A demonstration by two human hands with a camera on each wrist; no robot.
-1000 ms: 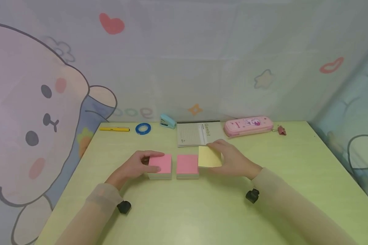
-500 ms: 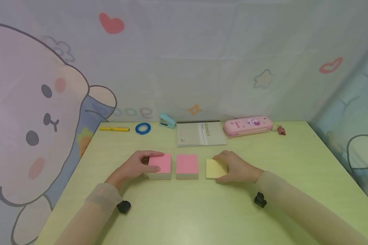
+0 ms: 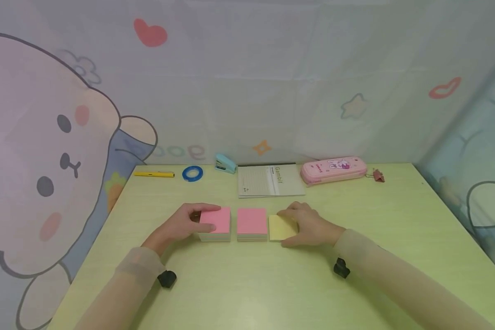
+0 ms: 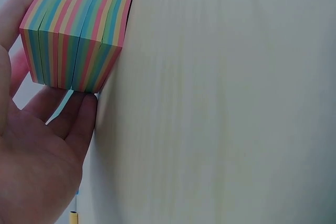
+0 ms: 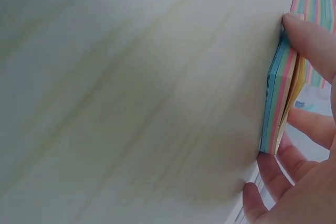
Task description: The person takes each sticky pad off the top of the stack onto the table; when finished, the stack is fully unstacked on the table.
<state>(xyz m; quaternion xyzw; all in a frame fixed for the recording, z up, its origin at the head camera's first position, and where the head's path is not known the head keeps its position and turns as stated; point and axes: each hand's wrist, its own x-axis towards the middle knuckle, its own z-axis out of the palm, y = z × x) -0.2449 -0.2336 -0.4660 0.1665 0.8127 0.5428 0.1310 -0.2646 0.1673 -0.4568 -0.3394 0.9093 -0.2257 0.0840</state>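
Observation:
My left hand (image 3: 180, 228) grips a tall stack of sticky notes (image 3: 219, 220) with a pink top, fingers at its far side and thumb at its near side. Striped, many-coloured edges of that stack show in the left wrist view. A second pink-topped sticky note stack (image 3: 251, 221) stands just to its right, a narrow gap between them. My right hand (image 3: 315, 228) pinches a thinner, yellow-topped sticky note pad (image 3: 281, 228) between thumb and fingers, close beside the middle stack's right side. In the right wrist view, this pad (image 5: 278, 98) rests on the table, its top sheets slightly parted.
Along the table's (image 3: 231, 288) back edge lie a yellow pen (image 3: 154, 174), a roll of blue tape (image 3: 192, 173), a light blue stapler (image 3: 225, 163), a notebook (image 3: 270, 181) and a pink pencil case (image 3: 334, 170) with a small reddish clip (image 3: 378, 175) beside it.
My right hand has lowered the yellow-topped pad from in front of the notebook onto the table, then moved it left toward the middle stack. My left hand has stayed put.

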